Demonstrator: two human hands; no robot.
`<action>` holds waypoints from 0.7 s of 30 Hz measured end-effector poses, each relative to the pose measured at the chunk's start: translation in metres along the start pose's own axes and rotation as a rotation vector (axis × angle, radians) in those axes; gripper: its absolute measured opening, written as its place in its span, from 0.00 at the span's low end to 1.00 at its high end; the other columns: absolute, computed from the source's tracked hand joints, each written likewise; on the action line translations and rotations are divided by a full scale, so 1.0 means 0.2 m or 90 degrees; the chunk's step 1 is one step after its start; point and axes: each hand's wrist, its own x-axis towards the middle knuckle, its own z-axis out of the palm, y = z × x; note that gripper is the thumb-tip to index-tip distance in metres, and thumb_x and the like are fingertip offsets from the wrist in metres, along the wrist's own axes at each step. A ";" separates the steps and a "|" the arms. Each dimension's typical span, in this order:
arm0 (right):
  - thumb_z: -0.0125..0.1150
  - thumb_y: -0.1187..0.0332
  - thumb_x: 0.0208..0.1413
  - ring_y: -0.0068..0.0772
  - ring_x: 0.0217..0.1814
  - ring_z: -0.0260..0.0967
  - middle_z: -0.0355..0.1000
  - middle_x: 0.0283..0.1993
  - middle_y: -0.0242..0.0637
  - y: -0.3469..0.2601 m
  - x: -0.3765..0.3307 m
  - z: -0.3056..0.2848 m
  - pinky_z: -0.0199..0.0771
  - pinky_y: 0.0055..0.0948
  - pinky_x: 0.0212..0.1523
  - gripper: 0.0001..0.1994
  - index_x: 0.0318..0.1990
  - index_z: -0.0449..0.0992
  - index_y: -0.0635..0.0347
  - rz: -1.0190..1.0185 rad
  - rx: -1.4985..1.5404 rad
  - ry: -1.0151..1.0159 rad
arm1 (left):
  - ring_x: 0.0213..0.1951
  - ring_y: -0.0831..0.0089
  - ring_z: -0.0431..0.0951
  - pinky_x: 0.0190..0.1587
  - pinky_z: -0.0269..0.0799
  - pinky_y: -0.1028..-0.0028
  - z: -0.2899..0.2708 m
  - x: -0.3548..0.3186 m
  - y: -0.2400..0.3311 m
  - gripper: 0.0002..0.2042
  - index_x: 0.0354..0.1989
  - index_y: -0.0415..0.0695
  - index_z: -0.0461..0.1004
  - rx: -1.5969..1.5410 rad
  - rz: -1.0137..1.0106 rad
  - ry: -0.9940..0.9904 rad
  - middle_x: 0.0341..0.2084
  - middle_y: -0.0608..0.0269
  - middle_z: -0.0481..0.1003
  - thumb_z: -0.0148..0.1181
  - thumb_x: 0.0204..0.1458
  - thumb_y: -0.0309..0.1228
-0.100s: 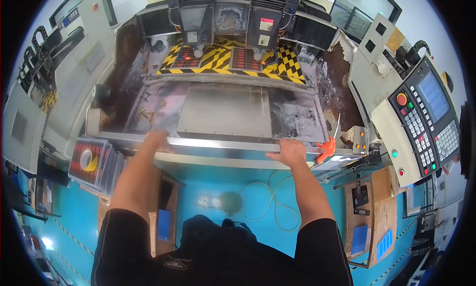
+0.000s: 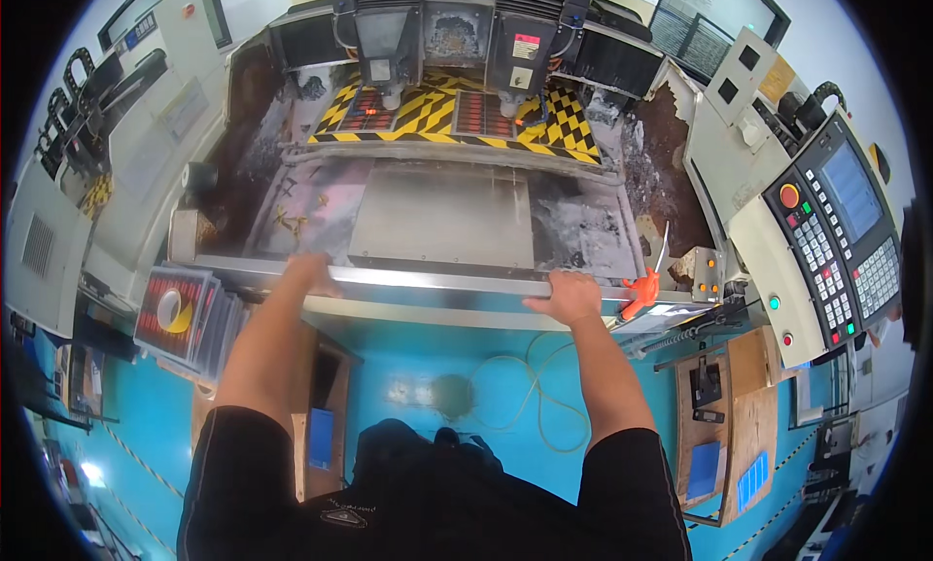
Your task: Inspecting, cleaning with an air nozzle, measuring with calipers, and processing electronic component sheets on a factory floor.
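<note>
My left hand [image 2: 309,273] grips the metal front rail [image 2: 428,277] of a large milling machine, thumb on the near side and its other fingers partly hidden. Farther right on the same rail, my right hand [image 2: 571,297] is closed over the edge, thumb pointing left. Beside it hangs an orange air blow gun [image 2: 641,287] with a thin pale nozzle. Beyond the rail lies a flat grey metal cover [image 2: 442,216]. Behind that, the yellow-and-black striped bed [image 2: 423,112] carries two trays of dark parts [image 2: 483,114] under two spindle heads [image 2: 515,60].
At the right stands a control panel [image 2: 826,230] with a screen and keypad. Plastic trays [image 2: 209,333] with a tape roll [image 2: 175,312] are stacked by my left forearm. Wooden stands [image 2: 326,405] flank me, and a hose [image 2: 533,396] loops on the blue floor.
</note>
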 end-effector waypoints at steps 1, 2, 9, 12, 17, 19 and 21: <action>0.59 0.28 0.39 0.42 0.38 0.76 0.78 0.34 0.40 -0.01 0.00 0.01 0.72 0.39 0.45 0.35 0.32 0.78 0.57 -0.009 -0.004 0.018 | 0.59 0.58 0.70 0.62 0.58 0.54 0.00 -0.01 0.00 0.47 0.60 0.53 0.71 0.014 -0.006 -0.006 0.52 0.57 0.75 0.74 0.25 0.59; 0.59 0.28 0.39 0.43 0.37 0.76 0.78 0.33 0.40 -0.02 -0.01 0.02 0.73 0.40 0.43 0.36 0.32 0.78 0.57 -0.021 -0.006 0.035 | 0.59 0.57 0.70 0.62 0.58 0.54 0.01 -0.02 -0.02 0.47 0.60 0.54 0.71 0.026 -0.014 -0.014 0.53 0.57 0.75 0.74 0.25 0.59; 0.63 0.32 0.40 0.54 0.34 0.74 0.75 0.28 0.48 -0.02 -0.01 0.10 0.73 0.49 0.35 0.35 0.32 0.75 0.62 -0.045 -0.068 0.069 | 0.63 0.42 0.60 0.60 0.63 0.50 0.19 -0.15 -0.03 0.49 0.67 0.57 0.58 -0.198 0.033 0.330 0.65 0.44 0.57 0.79 0.30 0.43; 0.63 0.35 0.44 0.59 0.40 0.74 0.76 0.34 0.52 -0.04 -0.01 0.15 0.72 0.52 0.40 0.32 0.36 0.74 0.60 0.020 -0.072 0.015 | 0.67 0.42 0.54 0.65 0.57 0.50 0.47 -0.36 0.05 0.41 0.69 0.53 0.55 -0.115 -0.032 0.466 0.67 0.38 0.51 0.66 0.45 0.44; 0.63 0.37 0.46 0.58 0.42 0.74 0.76 0.38 0.52 -0.13 -0.01 0.18 0.72 0.52 0.41 0.32 0.41 0.74 0.60 0.028 -0.111 -0.012 | 0.63 0.47 0.63 0.63 0.63 0.57 1.54 -1.01 0.12 0.34 0.67 0.51 0.59 -0.422 -0.023 0.201 0.66 0.48 0.59 0.60 0.48 0.39; 0.65 0.42 0.48 0.55 0.43 0.74 0.76 0.39 0.53 -0.04 -0.04 0.22 0.72 0.50 0.42 0.30 0.43 0.75 0.64 -0.020 -0.024 0.071 | 0.61 0.53 0.68 0.63 0.64 0.60 1.81 -1.41 0.00 0.31 0.63 0.50 0.65 -0.694 -0.219 0.107 0.58 0.50 0.69 0.61 0.47 0.42; 0.66 0.48 0.51 0.53 0.43 0.74 0.76 0.40 0.54 -0.01 -0.04 0.22 0.72 0.47 0.43 0.28 0.44 0.75 0.69 -0.036 0.086 0.155 | 0.55 0.51 0.73 0.57 0.69 0.58 2.36 -1.76 -0.14 0.28 0.59 0.49 0.70 -0.641 -0.544 0.106 0.55 0.50 0.73 0.60 0.47 0.43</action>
